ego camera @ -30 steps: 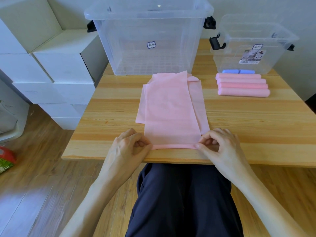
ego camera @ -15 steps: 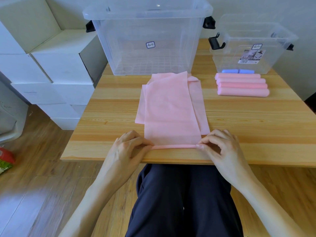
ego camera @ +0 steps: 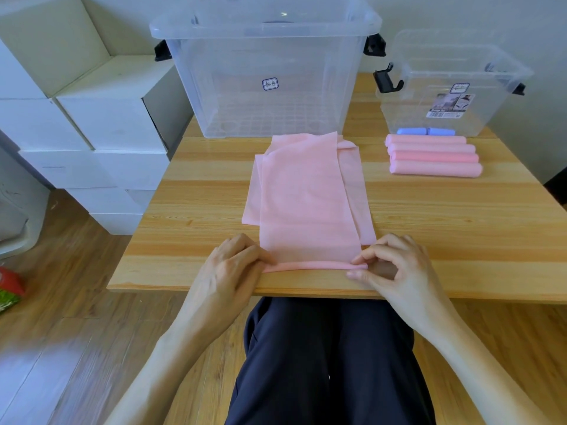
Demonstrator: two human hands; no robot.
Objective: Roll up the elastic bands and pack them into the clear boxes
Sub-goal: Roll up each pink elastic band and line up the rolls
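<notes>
A flat pink elastic band lies lengthwise on the wooden table, on top of other pink bands. Its near end is turned into a thin roll. My left hand pinches the roll's left end with curled fingers. My right hand pinches the right end between thumb and fingertips. Several finished pink rolls lie at the back right, with two blue rolls behind them. A large clear box stands at the back centre and a smaller clear box at the back right.
White cardboard boxes are stacked left of the table. My dark trousers show below the table's near edge. A red and green bag lies on the wooden floor at the far left.
The fingers of both hands have shifted slightly on the band's rolled near edge. The roll stays thin and the band has barely moved.
</notes>
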